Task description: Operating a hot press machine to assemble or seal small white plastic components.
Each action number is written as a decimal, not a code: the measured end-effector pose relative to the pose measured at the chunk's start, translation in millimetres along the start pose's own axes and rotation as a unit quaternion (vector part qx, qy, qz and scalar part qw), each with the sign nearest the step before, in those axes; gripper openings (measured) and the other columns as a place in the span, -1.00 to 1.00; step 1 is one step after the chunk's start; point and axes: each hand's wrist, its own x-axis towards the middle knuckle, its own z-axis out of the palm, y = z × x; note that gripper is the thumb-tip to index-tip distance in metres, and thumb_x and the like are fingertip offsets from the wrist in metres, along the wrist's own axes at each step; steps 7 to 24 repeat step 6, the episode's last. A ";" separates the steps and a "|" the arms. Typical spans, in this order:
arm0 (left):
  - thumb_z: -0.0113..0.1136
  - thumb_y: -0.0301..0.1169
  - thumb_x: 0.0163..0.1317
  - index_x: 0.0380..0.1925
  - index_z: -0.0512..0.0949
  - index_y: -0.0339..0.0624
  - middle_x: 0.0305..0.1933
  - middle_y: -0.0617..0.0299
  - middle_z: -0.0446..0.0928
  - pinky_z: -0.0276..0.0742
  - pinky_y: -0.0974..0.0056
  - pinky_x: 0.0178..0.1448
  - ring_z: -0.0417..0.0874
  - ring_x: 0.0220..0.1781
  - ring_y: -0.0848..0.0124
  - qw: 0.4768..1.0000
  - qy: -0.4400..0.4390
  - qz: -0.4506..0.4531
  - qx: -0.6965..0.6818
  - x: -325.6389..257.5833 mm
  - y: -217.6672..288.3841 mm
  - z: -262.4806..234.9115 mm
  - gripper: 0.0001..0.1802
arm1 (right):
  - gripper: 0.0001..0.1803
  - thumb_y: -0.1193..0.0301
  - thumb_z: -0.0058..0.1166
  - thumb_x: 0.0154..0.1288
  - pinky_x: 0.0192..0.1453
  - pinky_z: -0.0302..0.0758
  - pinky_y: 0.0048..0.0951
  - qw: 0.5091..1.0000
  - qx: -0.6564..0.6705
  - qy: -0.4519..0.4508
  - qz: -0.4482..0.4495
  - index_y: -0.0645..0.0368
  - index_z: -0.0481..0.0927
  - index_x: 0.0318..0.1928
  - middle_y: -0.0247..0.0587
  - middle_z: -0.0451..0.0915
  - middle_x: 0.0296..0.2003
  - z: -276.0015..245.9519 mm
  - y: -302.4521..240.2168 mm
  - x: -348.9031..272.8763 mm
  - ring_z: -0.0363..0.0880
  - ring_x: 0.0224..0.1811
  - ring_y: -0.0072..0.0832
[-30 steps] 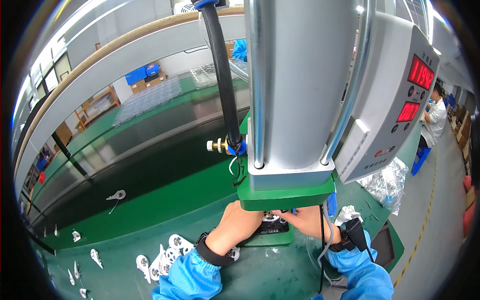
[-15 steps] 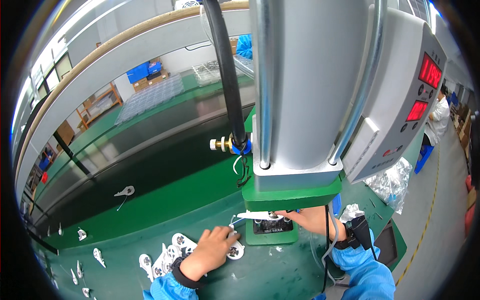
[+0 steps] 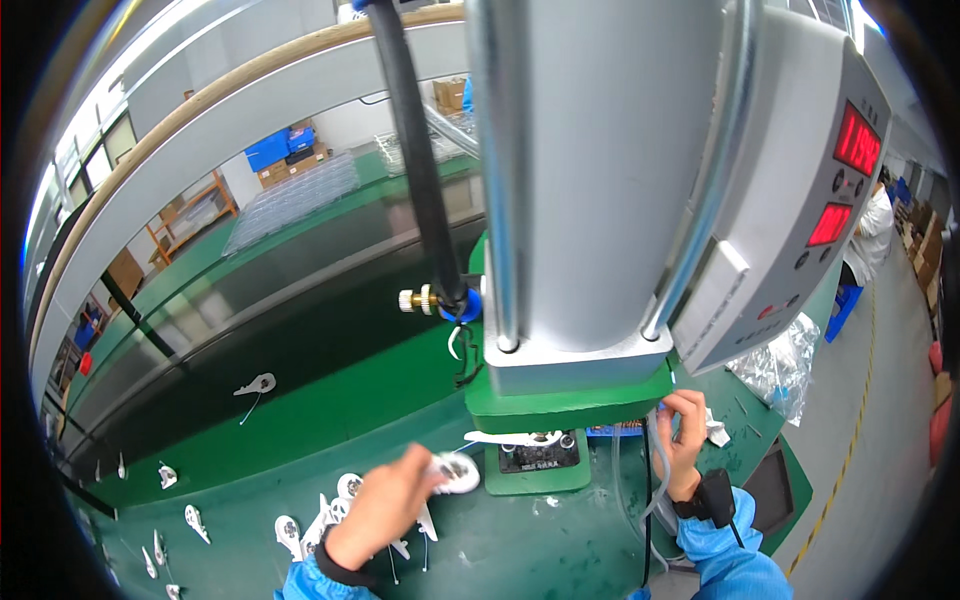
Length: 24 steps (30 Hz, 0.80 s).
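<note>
My left hand (image 3: 385,505) grips a white round-headed plastic part (image 3: 457,472) by its edge, left of the press base (image 3: 540,478). Another white part (image 3: 520,438) of that kind lies on the black fixture (image 3: 540,455) beneath the green press head (image 3: 570,405). To the right of the head, my right hand (image 3: 683,440) is raised with its fingers curled together; whatever is at the fingertips is too small to make out. Several similar white parts (image 3: 288,533) lie in a pile beside my left wrist, partly hidden by it.
Behind the fixture shows part of a blue tray (image 3: 615,430). Hoses and a black cable (image 3: 648,500) hang by my right wrist. More white parts (image 3: 197,522) are scattered at the left. A clear plastic bag (image 3: 785,365) lies at the right, above a dark tray (image 3: 775,500).
My right hand has left the part on the fixture and moved right, beside the press head. My left hand has lifted a white part off the table and shifted slightly left.
</note>
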 end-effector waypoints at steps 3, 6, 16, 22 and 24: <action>-0.05 -0.46 0.28 -0.26 0.24 -0.29 -0.47 0.08 0.56 0.43 0.27 -0.39 0.60 -0.47 0.28 0.961 0.144 -0.082 -0.223 16.8 9.9 -19.6 -0.85 | -0.75 0.66 -0.02 0.05 -0.26 0.42 -0.37 0.992 -0.041 -0.117 -0.024 0.25 0.51 -0.20 -0.11 0.46 -0.30 8.9 2.6 6.0 0.46 -0.34 -0.32; -0.12 -0.45 0.32 -0.18 0.20 -0.29 -0.27 0.03 0.55 0.41 0.39 -0.32 0.57 -0.39 0.43 0.924 0.232 -0.043 -0.301 31.1 15.0 -6.6 -0.83 | -0.77 0.57 0.01 0.09 -0.06 0.38 -0.24 0.959 -0.097 -0.254 -0.084 0.19 0.52 -0.18 -0.10 0.48 -0.26 8.2 8.0 14.0 0.45 -0.18 -0.29; -0.12 -0.45 0.32 -0.18 0.20 -0.29 -0.27 0.03 0.55 0.41 0.39 -0.32 0.57 -0.39 0.43 0.924 0.232 -0.043 -0.301 31.1 15.0 -6.6 -0.83 | -0.77 0.57 0.01 0.09 -0.06 0.38 -0.24 0.959 -0.097 -0.254 -0.084 0.19 0.52 -0.18 -0.10 0.48 -0.26 8.2 8.0 14.0 0.45 -0.18 -0.29; -0.12 -0.45 0.32 -0.18 0.20 -0.29 -0.27 0.03 0.55 0.41 0.39 -0.32 0.57 -0.39 0.43 0.924 0.232 -0.043 -0.301 31.1 15.0 -6.6 -0.83 | -0.77 0.57 0.01 0.09 -0.06 0.38 -0.24 0.959 -0.097 -0.254 -0.084 0.19 0.52 -0.18 -0.10 0.48 -0.26 8.2 8.0 14.0 0.45 -0.18 -0.29; -0.12 -0.45 0.32 -0.18 0.20 -0.29 -0.27 0.03 0.55 0.41 0.39 -0.32 0.57 -0.39 0.43 0.924 0.232 -0.043 -0.301 31.1 15.0 -6.6 -0.83 | -0.77 0.57 0.01 0.09 -0.06 0.38 -0.24 0.959 -0.097 -0.254 -0.084 0.19 0.52 -0.18 -0.10 0.48 -0.26 8.2 8.0 14.0 0.45 -0.18 -0.29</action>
